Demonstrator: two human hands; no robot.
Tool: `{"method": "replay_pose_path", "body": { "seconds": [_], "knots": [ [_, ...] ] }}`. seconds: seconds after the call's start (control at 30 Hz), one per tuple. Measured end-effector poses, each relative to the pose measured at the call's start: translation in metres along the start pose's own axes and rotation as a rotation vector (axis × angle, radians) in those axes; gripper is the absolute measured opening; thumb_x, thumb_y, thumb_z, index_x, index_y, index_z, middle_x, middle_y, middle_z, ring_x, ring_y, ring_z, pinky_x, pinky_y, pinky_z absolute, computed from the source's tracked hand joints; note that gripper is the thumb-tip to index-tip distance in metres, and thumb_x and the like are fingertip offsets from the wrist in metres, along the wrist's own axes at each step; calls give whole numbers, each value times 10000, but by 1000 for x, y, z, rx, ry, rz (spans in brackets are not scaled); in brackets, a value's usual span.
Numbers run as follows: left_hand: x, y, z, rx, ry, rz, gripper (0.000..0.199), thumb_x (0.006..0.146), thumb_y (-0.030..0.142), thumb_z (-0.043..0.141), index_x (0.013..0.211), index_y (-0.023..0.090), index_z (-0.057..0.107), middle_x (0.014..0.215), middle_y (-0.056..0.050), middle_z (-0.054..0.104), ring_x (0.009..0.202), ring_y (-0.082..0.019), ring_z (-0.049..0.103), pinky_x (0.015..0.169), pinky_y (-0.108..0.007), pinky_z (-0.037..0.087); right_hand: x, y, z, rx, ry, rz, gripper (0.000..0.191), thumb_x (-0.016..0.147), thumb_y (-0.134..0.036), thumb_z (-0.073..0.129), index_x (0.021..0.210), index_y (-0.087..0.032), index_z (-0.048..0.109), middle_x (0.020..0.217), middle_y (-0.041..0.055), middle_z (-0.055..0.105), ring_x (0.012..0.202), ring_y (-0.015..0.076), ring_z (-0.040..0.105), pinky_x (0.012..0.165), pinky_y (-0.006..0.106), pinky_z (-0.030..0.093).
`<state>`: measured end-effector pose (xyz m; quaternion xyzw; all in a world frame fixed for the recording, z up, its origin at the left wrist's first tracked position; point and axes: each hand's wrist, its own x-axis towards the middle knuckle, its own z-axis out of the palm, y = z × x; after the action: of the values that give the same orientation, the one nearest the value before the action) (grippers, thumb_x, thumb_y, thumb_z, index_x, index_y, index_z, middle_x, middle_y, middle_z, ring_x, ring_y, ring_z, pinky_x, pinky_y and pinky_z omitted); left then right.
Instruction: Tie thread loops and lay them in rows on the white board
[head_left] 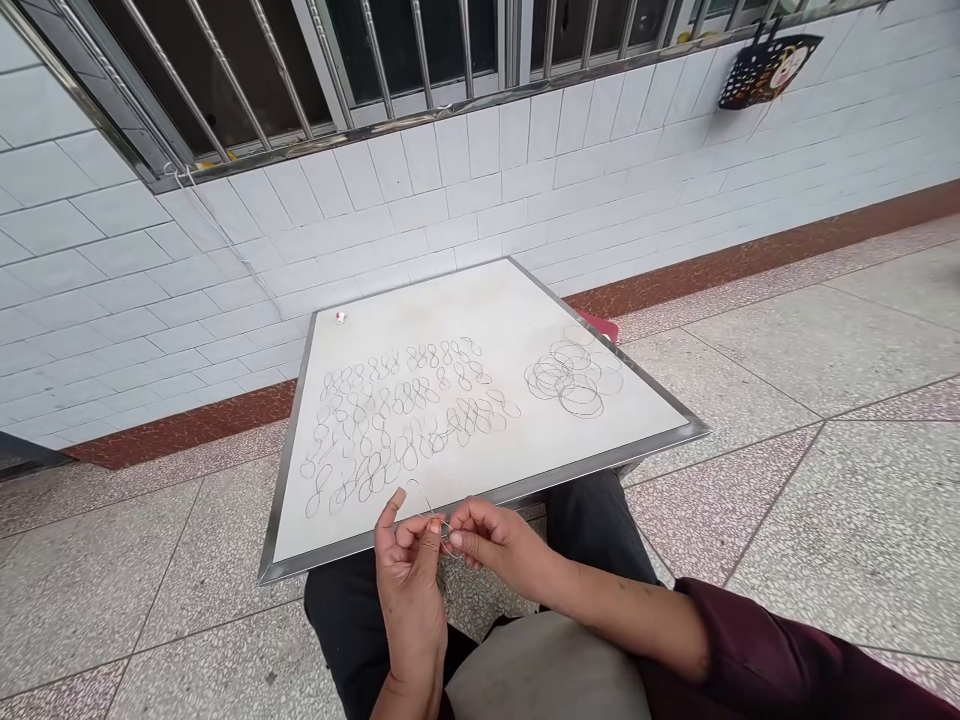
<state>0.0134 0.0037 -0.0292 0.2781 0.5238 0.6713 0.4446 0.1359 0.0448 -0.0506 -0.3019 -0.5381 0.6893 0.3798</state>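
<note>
Between my two hands, just past the table's front edge, is a thin wire loop (425, 497). My left hand (415, 572) pinches it between thumb and fingers, with one taped fingertip raised. From the right, my right hand (495, 545) grips the same wire with thumb and forefinger. Fingers partly hide where the wire crosses. On the white table (375, 300), several wire figure-eights (405, 450) lie in rows at the left and middle. A loose pile of round wire rings (581, 400) lies toward the right.
A small red-and-white item (341, 318) sits at the table's far left corner. Metal edging (660, 440) frames the tabletop. Behind stands a white tiled wall (450, 190) with barred windows. A black basket (769, 70) hangs at upper right. My legs are under the near edge.
</note>
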Motion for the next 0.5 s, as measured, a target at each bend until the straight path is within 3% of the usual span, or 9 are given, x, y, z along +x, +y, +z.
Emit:
{"method": "replay_pose_path", "body": {
  "seconds": [0.2,0.5],
  "knots": [
    [1,2,-1,-10,-27,-56,588,775,321,787,1309,253,550,883,7,689,828,-133,650,782,-262,503,4,0,-5,84,14,89,453,782,-618,698,840,-189,566,756,-20,613,549,77,513,537,233,421],
    [3,-2,-1,-59,-35,-84,598,759,315,797,1303,232,564,899,-21,709,960,-187,678,894,-339,508,4,1,-8,105,5,100,436,788,-593,711,854,-179,592,747,-26,607,560,76,535,549,226,420]
  ]
}}
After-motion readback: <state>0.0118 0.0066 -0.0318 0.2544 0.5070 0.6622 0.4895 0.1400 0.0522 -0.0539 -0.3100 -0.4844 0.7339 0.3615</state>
